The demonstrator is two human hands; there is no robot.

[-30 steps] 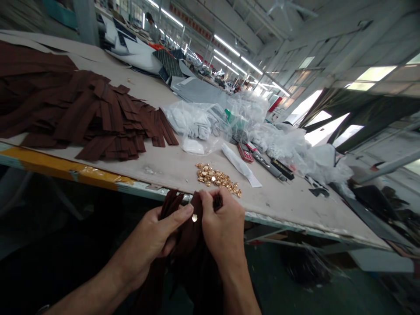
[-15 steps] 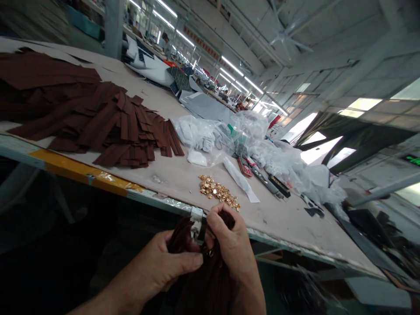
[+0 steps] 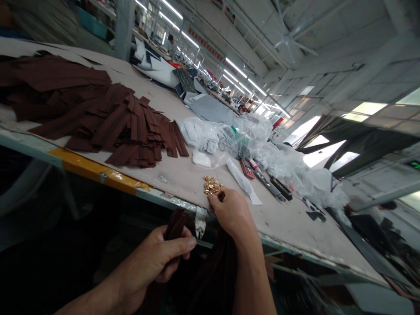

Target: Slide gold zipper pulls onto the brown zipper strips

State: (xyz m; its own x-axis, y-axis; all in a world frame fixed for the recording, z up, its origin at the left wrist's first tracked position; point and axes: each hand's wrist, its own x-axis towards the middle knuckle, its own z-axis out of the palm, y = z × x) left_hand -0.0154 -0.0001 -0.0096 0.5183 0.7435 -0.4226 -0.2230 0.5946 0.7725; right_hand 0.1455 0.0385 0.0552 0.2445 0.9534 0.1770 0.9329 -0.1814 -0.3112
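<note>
My left hand point(image 3: 164, 256) is closed around a bunch of dark brown zipper tapes point(image 3: 176, 224), held just below the table's front edge. A small metal fixture point(image 3: 200, 221) is fastened to that edge, right of my left fingertips. My right hand point(image 3: 234, 212) reaches over the edge, its fingers curled at the near side of a pile of small gold metal pieces point(image 3: 211, 183), which look like zipper sliders. Dark brown tape shows between its thumb and fingers, and more tape hangs below. My right hand covers part of the pile.
A big heap of brown zipper tapes point(image 3: 114, 118) lies on the table point(image 3: 183, 183) at left. Behind the gold pieces are clear plastic bags point(image 3: 210, 135), a white paper strip point(image 3: 243, 181), a red calculator-like object point(image 3: 247, 169) and a grey cutter-like tool point(image 3: 269, 183).
My right hand has moved up and away from the fixture to the gold pile, with tape in it. My left hand has drawn slightly left and down, so the fixture shows more fully.
</note>
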